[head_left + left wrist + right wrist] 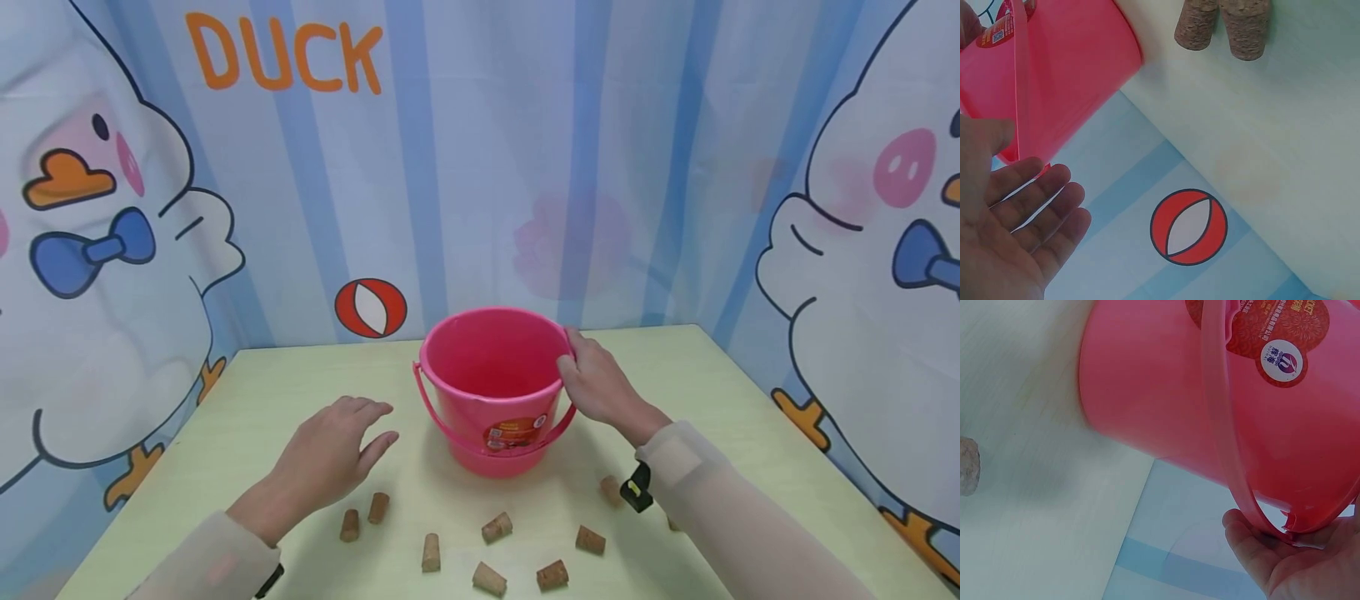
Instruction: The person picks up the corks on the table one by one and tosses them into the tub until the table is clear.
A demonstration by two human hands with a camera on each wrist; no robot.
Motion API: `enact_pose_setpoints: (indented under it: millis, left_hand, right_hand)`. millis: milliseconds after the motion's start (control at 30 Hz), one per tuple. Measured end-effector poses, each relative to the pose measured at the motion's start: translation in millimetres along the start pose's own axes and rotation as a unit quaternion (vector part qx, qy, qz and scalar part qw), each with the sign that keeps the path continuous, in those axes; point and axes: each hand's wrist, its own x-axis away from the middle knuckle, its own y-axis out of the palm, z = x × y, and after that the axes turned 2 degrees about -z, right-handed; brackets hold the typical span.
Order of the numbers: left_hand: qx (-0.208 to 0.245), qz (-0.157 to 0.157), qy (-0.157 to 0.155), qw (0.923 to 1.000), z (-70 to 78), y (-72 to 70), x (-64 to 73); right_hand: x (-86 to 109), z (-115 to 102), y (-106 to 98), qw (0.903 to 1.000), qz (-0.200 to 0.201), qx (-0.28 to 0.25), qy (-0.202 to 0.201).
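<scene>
pink bucket (491, 408) upright | corks (497, 527) outside, on table (262, 400) | right grip (600, 382) holding bucket | left grip (327, 450) wide

A flat, pale yellow-green table (292, 375) carries a round pink plastic bucket (487, 412), upright on its base, and small brown cylindrical corks on the bucket's near side. Left of the bucket and nearer the person, one cork (350, 526) has a second cork (378, 507) close beside it; a third cork (431, 552) is just left of the bucket's front. Straight before the bucket lies a fourth cork (497, 527), with a paler fifth cork (489, 579) farther out from it. Right of the bucket's front lie a sixth cork (552, 575) and a seventh cork (590, 540); an eighth cork (609, 491) sits farther right of the bucket, beyond it a barely visible ninth cork (672, 524).
</scene>
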Motion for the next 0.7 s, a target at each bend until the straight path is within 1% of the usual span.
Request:
enact_pose_setpoints:
  millis: [333, 700]
  left_hand:
    - [0.023, -0.027, -0.027, 0.9990, -3.2, 4.1, 6.0]
    - [0.045, -0.054, -0.042, 0.9966, -7.6, 4.9, 10.5]
  right_hand:
    - [-0.2, -0.6, 0.5, 1.0000, -0.002, -0.009, -0.001]
    - [0.0, -0.2, -0.3, 1.0000, 0.000, -0.007, -0.003]
